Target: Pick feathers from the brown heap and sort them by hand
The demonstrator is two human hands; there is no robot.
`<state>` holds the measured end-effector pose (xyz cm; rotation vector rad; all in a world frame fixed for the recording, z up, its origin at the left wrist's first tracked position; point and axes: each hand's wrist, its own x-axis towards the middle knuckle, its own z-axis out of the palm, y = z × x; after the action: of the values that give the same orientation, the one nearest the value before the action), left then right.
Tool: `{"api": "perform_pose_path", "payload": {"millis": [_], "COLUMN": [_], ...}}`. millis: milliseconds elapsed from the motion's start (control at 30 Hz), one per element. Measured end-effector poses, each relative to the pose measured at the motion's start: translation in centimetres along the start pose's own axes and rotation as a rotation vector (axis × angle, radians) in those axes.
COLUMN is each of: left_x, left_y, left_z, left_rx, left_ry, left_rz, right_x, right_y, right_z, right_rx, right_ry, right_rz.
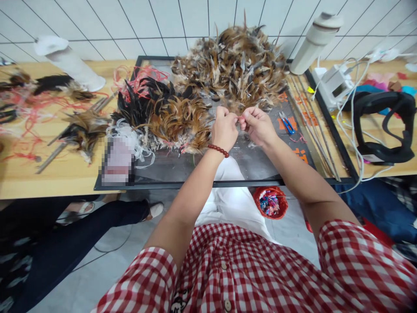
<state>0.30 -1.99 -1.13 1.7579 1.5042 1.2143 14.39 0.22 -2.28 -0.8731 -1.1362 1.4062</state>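
Observation:
My left hand (224, 129) and my right hand (259, 126) are held together over a dark glass sheet (202, 171), fingertips touching. They pinch a small feather bundle (240, 118) between them; it is mostly hidden by the fingers. A red bead bracelet (218, 150) is on my left wrist. Just beyond my hands lies a big loose pile of brown and grey feathers (233, 65). To the left lie tied bunches of black and orange feathers (166, 113).
Blue-handled scissors (287, 123) and thin sticks (314, 126) lie right of my hands. A white cylinder (315, 41), a white box with cables (335, 84) and a black strap (381, 126) are further right. A red bowl of scraps (270, 202) sits on the floor. Another person's legs (81, 230) are at left.

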Motion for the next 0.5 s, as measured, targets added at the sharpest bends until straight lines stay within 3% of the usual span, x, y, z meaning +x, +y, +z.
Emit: {"api": "perform_pose_path", "payload": {"millis": [233, 433, 500], "left_x": [0.6, 0.5, 0.4], "left_y": [-0.1, 1.2, 1.7], "left_z": [0.7, 0.9, 0.5], "left_rx": [-0.183, -0.617, -0.735], "left_ry": [0.011, -0.041, -0.043], "left_rz": [-0.062, -0.431, -0.493], "right_x": [0.0, 0.8, 1.0], "right_y": [-0.8, -0.3, -0.1], "right_z": [0.1, -0.9, -1.1], "right_rx": [-0.033, 0.019, 0.054], "right_ry": [0.018, 0.084, 0.1], "right_rz": [-0.051, -0.005, -0.001]}}
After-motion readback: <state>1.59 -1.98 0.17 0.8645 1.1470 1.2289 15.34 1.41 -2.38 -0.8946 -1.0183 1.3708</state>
